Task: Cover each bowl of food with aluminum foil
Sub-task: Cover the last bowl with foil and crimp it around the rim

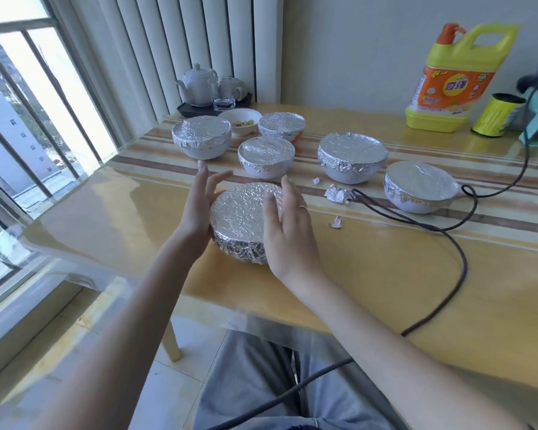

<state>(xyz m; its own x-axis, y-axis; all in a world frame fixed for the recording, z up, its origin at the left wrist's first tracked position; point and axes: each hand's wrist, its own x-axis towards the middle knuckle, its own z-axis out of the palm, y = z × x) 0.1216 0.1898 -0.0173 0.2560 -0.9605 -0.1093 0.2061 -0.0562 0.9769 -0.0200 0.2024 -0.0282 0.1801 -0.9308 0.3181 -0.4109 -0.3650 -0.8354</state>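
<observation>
Six bowls on the bench wear foil already; one small bowl [239, 121] at the back, with pale food bits in it, is still bare.

Nearest wrapped bowl [243, 223] sits at the front of the bench between both hands. Left hand [199, 209] lies against its left side, fingers [213, 181] straight and spread, not gripping. Right hand [288, 225] rests on the right rim, fingers relaxed and slightly apart, nothing clamped.

Handling, as judged: foil is thin, light, creases readily and tears at sharp folds; torn scraps [337, 193] lie just right of the bowl. Bowl beneath looks like stiff ceramic, likely breakable, with some weight from its contents. Best hold is low on both sides, palms under the rim, so the flat top is not dented.

Look: crinkled silver sheet stretched flat over the mouth, skirt crimped well down the wall, hiding nearly all of it.

Other covered bowls stand behind and to the right, white bases showing. Black cable [448, 231] crosses the bench at right.
</observation>
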